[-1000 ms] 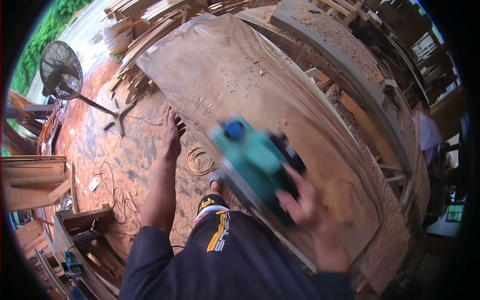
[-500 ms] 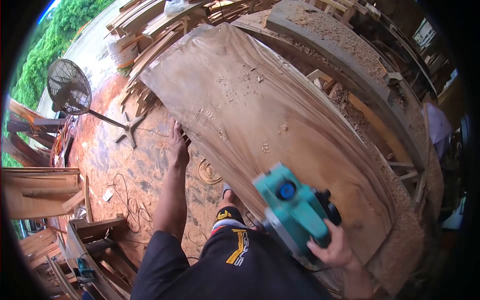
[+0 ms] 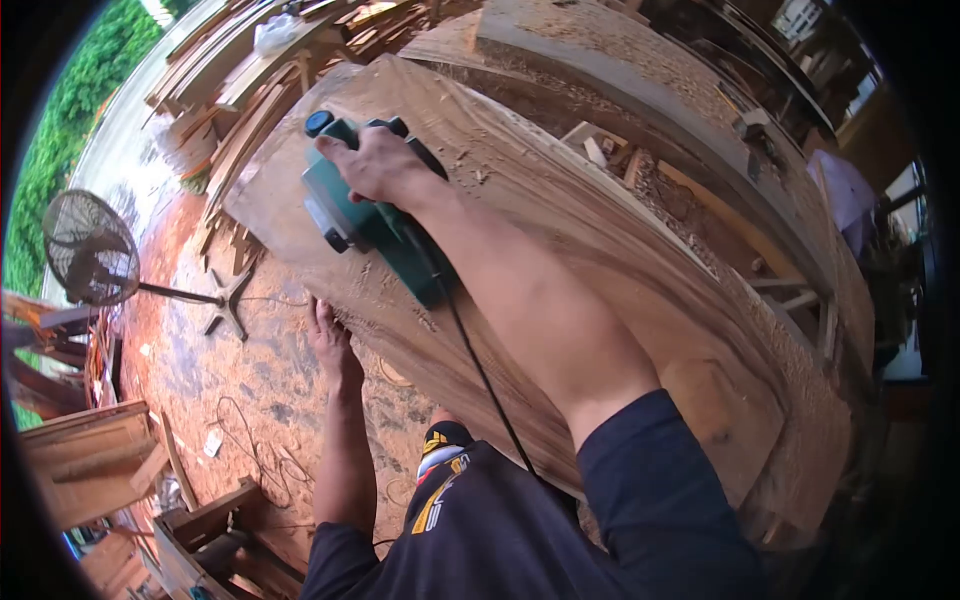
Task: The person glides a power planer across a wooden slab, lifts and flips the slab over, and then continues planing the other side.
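Note:
My right hand (image 3: 385, 165) is wrapped round the handle of a green electric planer (image 3: 395, 262) with a blue knob at its front. The planer rests on the far part of a broad wooden slab (image 3: 560, 290), whose brown grain runs lengthwise. A black power cord (image 3: 480, 370) trails from the tool back toward my body. At the slab's left edge is my left hand (image 3: 330, 342), its fingers stretched out against the edge and holding no tool. Wood shavings (image 3: 478, 172) lie on the slab beside the planer.
A pedestal fan (image 3: 92, 248) stands on the sawdust-covered floor at left. Stacked planks (image 3: 230, 75) are at the far left, beyond the slab. Along the right lies a thick timber slab (image 3: 640, 105). Wooden frames (image 3: 205, 525) sit at lower left, near loose cable (image 3: 255, 450).
My right hand has pushed the planer from the near end of the slab to its far left part, my arm now stretched across the wood. My left hand stays at the left edge.

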Available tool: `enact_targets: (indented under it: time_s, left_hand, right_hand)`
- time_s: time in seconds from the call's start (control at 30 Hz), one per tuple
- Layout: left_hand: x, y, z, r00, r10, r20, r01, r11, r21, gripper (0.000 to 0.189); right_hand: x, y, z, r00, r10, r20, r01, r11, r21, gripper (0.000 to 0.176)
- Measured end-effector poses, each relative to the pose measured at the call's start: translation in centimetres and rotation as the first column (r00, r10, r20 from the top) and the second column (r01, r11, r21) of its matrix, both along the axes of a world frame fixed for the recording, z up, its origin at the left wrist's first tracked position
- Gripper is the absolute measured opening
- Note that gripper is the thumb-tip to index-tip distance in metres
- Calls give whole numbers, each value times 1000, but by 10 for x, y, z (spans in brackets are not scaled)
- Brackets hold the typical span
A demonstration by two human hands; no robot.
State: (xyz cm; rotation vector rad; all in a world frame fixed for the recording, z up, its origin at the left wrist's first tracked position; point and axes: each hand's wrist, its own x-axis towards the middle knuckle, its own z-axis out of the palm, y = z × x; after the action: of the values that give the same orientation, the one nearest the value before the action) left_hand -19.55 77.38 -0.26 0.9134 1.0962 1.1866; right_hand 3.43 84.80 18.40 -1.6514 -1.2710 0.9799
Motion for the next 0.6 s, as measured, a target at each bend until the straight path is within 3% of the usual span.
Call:
enact_targets:
  time_s: [0.17, 0.27, 0.37, 0.47, 0.53, 0.57, 0.6]
  left_hand:
    - [-9, 31, -11, 998, 36, -53, -42, 992, -121, 64]
    - [5, 43, -2, 980, 71, -186, -75, 997, -14, 66]
    - [19, 47, -8, 924, 158, -349, -128, 986, 107, 67]
    - [17, 55, -25, 948, 161, -275, -113, 977, 180, 66]
    - [25, 41, -7, 936, 184, -300, -139, 976, 165, 67]
    - [28, 34, 3, 930, 175, -322, -133, 980, 149, 67]
    - [34, 29, 17, 925, 164, -343, -124, 983, 136, 67]
  right_hand:
    - [17, -77, -25, 989, -17, -145, 19, 1000, 10, 52]
    - [32, -224, -23, 978, -51, -205, 53, 999, 3, 45]
    - [42, -399, -10, 964, -150, -220, 122, 983, -139, 39]
    - [42, -549, 5, 940, -281, -193, 213, 927, -308, 34]
    - [39, -618, -2, 940, -267, -212, 211, 944, -255, 41]
    - [29, -628, 6, 875, -408, -262, 322, 893, -315, 44]
    - [30, -619, 9, 887, -380, -263, 298, 906, -302, 45]
